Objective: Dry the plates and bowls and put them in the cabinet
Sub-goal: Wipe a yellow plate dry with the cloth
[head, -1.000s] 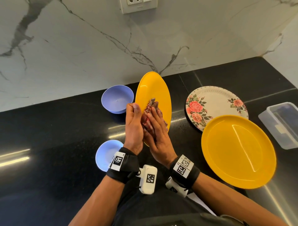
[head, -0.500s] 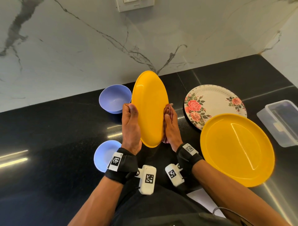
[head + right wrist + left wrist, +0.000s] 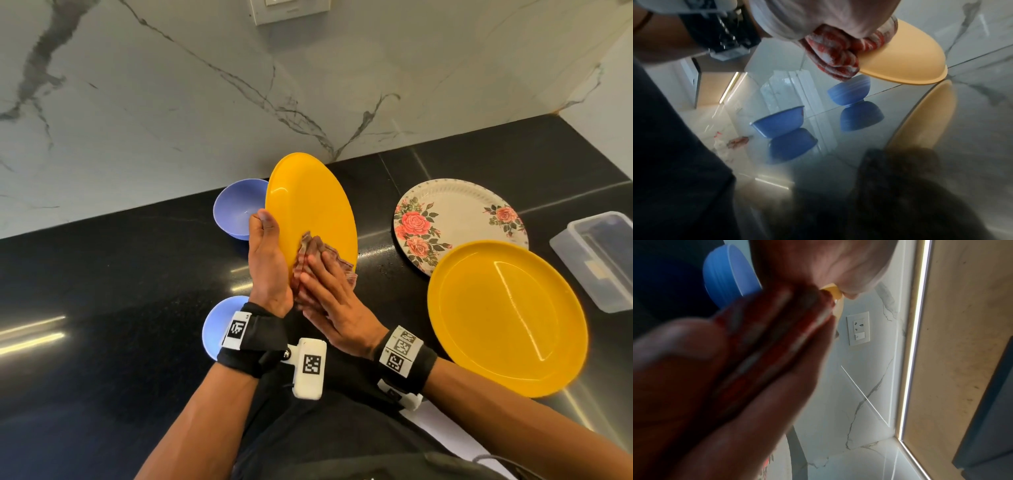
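My left hand [image 3: 269, 253] holds a yellow plate [image 3: 308, 205] upright on its edge above the black counter [image 3: 120, 291], thumb on the front of the left rim and fingers hidden behind. My right hand [image 3: 318, 270] presses a red checked cloth [image 3: 310, 250] flat against the lower front face of that plate, fingers straight. The right wrist view shows the cloth [image 3: 830, 53] bunched between palm and plate [image 3: 906, 61]. A second yellow plate [image 3: 507, 318] lies flat to the right, overlapping a floral plate [image 3: 452, 212]. Two blue bowls stand left, one far [image 3: 236, 209] and one near [image 3: 219, 325].
A clear plastic container [image 3: 596, 253] sits at the right end of the counter. The marble wall with a socket plate [image 3: 291, 10] rises directly behind the plates. The near bowl lies partly under my left wrist.
My right hand with the cloth has come round from behind the plate's right edge onto its front face. The left hand keeps its hold, and the plate has tilted slightly.
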Tool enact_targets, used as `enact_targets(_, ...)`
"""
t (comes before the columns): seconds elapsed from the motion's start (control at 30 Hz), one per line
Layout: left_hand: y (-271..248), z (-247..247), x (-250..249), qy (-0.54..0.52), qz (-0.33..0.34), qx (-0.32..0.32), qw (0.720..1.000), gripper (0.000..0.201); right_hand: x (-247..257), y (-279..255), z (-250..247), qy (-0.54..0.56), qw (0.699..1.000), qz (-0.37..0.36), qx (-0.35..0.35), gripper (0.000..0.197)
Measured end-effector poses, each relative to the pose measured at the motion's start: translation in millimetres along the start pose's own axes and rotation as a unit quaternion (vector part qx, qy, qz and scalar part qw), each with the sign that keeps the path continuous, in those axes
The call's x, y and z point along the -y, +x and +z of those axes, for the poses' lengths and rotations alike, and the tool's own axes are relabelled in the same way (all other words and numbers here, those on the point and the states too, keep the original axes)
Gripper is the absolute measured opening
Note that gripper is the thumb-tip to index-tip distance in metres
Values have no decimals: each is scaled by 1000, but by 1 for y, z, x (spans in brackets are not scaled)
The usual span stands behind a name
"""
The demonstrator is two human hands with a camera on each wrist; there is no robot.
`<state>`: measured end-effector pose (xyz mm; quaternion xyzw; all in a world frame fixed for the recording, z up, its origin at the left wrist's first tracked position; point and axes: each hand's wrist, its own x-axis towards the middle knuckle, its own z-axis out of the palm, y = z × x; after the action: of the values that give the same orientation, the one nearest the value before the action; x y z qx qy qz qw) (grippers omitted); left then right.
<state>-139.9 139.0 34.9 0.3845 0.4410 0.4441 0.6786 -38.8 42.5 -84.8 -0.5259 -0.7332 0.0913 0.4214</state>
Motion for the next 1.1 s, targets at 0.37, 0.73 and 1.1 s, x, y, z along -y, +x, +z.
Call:
enact_targets(0.37,3,-6,-11,-14,-15,-38,999,26,-18,-14,6,-79,997,13,21,80)
enact_targets(0.73,0,-36,-49,-15,15,-43,999,48,-36,-5,-28,208,945,247,50,79)
enact_targets(1.1,-25,-48,-41,32,125,3,992,34,-55,12,-62,194,903,380,-46,58)
